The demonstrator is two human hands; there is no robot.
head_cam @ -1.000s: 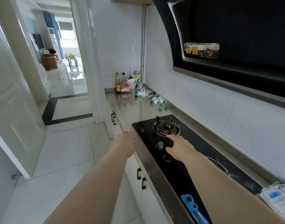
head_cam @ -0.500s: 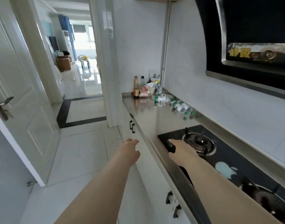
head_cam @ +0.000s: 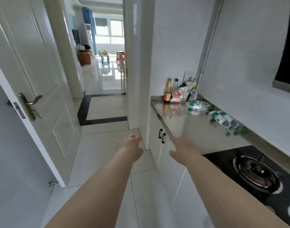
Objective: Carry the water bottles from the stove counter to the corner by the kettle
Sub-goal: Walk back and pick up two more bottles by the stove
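- Steel worktop (head_cam: 187, 127) carries four clear green-capped water bottles (head_cam: 222, 119) on their sides: two point caps toward the stove, two lie crosswise.
- Left hand (head_cam: 131, 145) and right hand (head_cam: 182, 150) reach forward empty, fingers spread.

Labels on the water bottles (head_cam: 221, 118) and sauce bottle (head_cam: 167, 91) are too blurred to read.

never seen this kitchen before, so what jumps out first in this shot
Two bare arms reach forward from the bottom of the view, the left hand over the floor tiles and the right hand in front of the white cabinet doors, both open and empty. On the steel counter to the right, water bottles with green caps lie on their sides against the wall. Nearer, at lower right, sits the black gas stove.
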